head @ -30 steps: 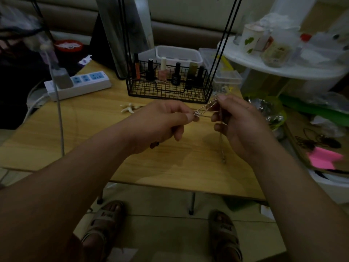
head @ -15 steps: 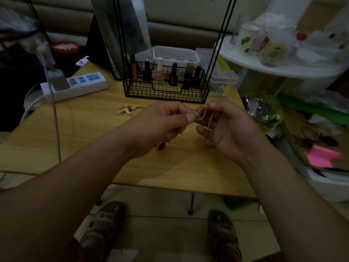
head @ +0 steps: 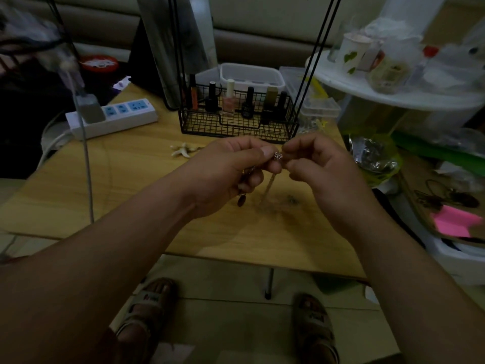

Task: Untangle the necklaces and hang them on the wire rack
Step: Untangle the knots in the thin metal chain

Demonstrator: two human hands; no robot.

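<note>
Above the wooden table (head: 131,195), my left hand (head: 231,174) and my right hand (head: 322,174) meet fingertip to fingertip. Between them they pinch a small silver knot of necklace chain (head: 278,155). A thin chain (head: 269,187) hangs down from the knot toward the table, and a dark oval pendant (head: 241,200) dangles below my left hand. The black wire rack (head: 236,127) stands just behind my hands; its basket holds several nail polish bottles and its thin black uprights (head: 317,46) rise out of the top of the view.
A pale starfish-shaped ornament (head: 182,150) lies on the table left of my hands. A white power strip (head: 115,116) sits at the back left, with a cable (head: 86,158) hanging in front. A cluttered white shelf (head: 393,93) and pink sticky notes (head: 456,222) are at the right.
My right hand has come in closer to the left, and its fingers now pinch the knot itself. The stretch of chain held taut between the hands has gone slack and hangs down.
</note>
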